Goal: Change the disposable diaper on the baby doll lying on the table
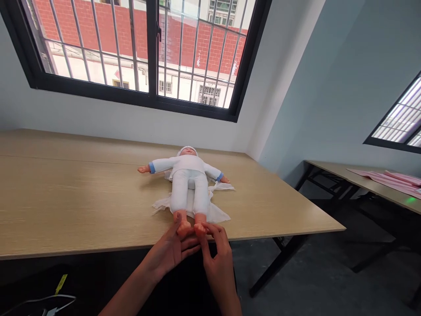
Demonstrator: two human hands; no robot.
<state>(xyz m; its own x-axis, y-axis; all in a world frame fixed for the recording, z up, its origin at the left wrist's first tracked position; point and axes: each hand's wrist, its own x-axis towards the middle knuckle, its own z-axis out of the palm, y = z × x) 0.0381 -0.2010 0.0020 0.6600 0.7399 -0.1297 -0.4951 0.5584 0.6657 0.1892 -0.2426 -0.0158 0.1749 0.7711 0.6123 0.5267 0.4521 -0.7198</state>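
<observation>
A baby doll (189,177) in white clothes with blue cuffs and a white cap lies on its back on the table, arms spread and feet toward me. My left hand (167,254) is palm up at the table's front edge. Its thumb rests on the doll's left-side foot in view, with the fingers underneath. Thumb and fingers of my right hand (217,252) pinch the doll's other foot. Beneath the doll is a thin white cloth (219,213), its crumpled corners showing beside the legs and under one arm.
The wooden table (82,197) reaches back to a wall below a barred window (151,48). At right stands another table (329,169) bearing pink cloth (388,180). A cable and a yellow tag (61,284) are at lower left. Black table legs (276,263) stand over dark floor.
</observation>
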